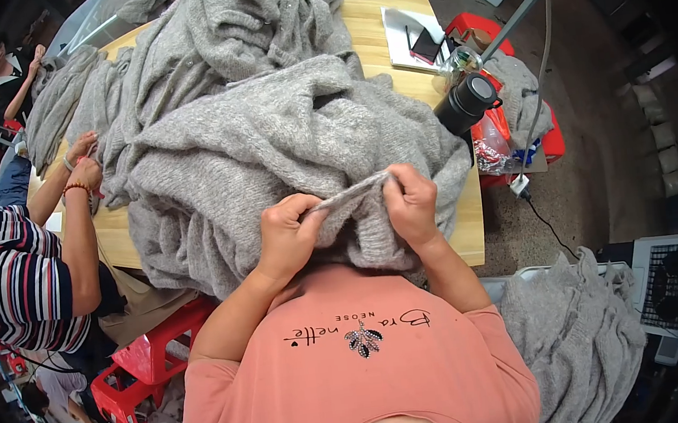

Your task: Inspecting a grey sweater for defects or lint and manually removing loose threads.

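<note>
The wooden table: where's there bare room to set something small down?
Bare wood shows on the table at the near-right corner, between the grey knit pile and the edge, and farther off between the pile and the white papers. The pile crowds the middle.

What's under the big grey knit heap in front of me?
The grey knit heap rests on a pale wood-look table, which shows past the heap's right side. The part directly beneath is covered, so whether anything else lies there can't be seen.
</note>
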`<state>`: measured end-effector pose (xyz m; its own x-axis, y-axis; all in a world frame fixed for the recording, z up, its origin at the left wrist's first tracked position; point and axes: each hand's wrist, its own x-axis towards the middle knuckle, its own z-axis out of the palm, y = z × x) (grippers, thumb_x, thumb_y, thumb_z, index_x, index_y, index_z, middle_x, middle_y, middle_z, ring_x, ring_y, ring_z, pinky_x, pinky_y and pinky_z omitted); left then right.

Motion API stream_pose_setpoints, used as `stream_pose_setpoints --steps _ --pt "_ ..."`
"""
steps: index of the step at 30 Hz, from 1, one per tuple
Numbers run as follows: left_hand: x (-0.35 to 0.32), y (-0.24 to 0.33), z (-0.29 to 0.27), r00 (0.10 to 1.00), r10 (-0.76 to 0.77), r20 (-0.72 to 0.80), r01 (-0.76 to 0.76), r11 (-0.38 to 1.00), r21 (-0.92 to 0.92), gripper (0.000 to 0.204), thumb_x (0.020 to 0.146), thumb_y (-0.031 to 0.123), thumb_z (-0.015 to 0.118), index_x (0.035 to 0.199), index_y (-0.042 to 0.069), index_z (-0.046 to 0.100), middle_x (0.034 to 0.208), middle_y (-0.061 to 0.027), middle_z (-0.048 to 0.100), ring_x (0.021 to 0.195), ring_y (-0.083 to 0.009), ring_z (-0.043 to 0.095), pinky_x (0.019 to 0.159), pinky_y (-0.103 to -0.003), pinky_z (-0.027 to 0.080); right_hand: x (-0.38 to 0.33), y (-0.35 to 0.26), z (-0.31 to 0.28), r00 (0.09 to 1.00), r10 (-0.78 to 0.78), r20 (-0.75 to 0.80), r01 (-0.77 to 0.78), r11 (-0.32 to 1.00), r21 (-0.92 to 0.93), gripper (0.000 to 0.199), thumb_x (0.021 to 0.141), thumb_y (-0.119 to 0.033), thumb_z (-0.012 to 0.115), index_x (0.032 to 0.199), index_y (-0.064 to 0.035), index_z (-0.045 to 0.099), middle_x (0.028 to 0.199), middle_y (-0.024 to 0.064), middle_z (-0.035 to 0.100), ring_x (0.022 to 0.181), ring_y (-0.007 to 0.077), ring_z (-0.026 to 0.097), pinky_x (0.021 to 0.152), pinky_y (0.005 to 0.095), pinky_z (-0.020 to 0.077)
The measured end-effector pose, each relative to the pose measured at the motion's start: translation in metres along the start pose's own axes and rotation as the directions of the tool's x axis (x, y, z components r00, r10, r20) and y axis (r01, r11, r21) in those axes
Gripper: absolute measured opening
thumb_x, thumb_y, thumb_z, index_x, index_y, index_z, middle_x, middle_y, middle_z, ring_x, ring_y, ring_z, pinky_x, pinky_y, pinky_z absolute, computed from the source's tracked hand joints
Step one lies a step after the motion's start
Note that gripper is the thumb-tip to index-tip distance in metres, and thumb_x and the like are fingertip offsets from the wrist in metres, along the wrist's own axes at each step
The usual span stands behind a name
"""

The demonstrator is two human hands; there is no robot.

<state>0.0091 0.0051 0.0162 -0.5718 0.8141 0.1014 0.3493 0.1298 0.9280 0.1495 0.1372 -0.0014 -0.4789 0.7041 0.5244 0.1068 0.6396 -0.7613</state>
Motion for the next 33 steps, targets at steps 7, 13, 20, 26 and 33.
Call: stream_pose_setpoints --steps 7,13,20,26,33 --pt "-0.011 -0.001 0.007 0.967 0.253 0.001 -0.253 0.967 0.013 0.008 0.069 0.004 0.062 0.077 -0.001 0.062 0.069 -0.0101 0.06 0.062 -0.0179 0.058 0.056 -0.029 0.046 0.008 -0.07 0.006 0.895 -0.356 0.269 0.365 0.931 0.016 0.02 0.07 0.002 0.055 0.089 -0.0011 0.058 0.08 0.0116 0.059 0.074 0.0278 0.056 0.071 0.0367 0.0403" --pt "-0.022 0.01 -0.004 0.977 0.188 0.098 -0.182 0.981 -0.067 0.009 0.067 0.004 0.061 0.075 -0.001 0.061 0.069 -0.0131 0.059 0.062 -0.0224 0.058 0.056 -0.032 0.046 0.006 -0.064 0.0 0.809 -0.213 0.548 0.181 0.977 0.112 0.006 0.071 -0.005 0.061 0.075 -0.0032 0.057 0.065 0.0093 0.054 0.06 0.0268 0.052 0.054 0.0357 0.0366" --pt "-0.026 0.001 0.0 0.985 0.072 0.159 -0.061 0.996 -0.073 0.005 0.072 0.003 0.059 0.074 -0.002 0.059 0.058 -0.0065 0.056 0.048 -0.0098 0.053 0.043 -0.023 0.041 -0.004 -0.039 0.005 0.783 -0.256 0.566 0.198 0.967 0.162 0.006 0.069 -0.001 0.058 0.074 -0.0032 0.056 0.063 0.009 0.052 0.058 0.027 0.051 0.055 0.0362 0.0367" --pt "-0.013 -0.005 0.002 0.85 -0.226 0.476 0.403 0.861 -0.311 0.01 0.07 0.008 0.062 0.07 -0.001 0.059 0.056 -0.0044 0.055 0.046 -0.0086 0.051 0.039 -0.025 0.039 -0.017 -0.028 0.017 0.866 -0.334 0.372 0.302 0.943 0.143 0.007 0.071 0.004 0.054 0.076 -0.0009 0.053 0.071 0.0127 0.055 0.064 0.0295 0.052 0.059 0.0353 0.0386" --pt "-0.003 -0.002 -0.038 0.931 -0.13 0.341 0.348 0.596 -0.724 0.006 0.08 0.003 0.057 0.081 -0.003 0.057 0.073 -0.0063 0.06 0.064 -0.0112 0.057 0.058 -0.024 0.048 0.001 0.012 -0.022 0.789 0.012 0.615 -0.032 0.999 0.021 0.037 0.063 -0.015 0.068 0.093 0.0019 0.056 0.089 0.0148 0.056 0.085 0.0298 0.054 0.076 0.0339 0.0423"
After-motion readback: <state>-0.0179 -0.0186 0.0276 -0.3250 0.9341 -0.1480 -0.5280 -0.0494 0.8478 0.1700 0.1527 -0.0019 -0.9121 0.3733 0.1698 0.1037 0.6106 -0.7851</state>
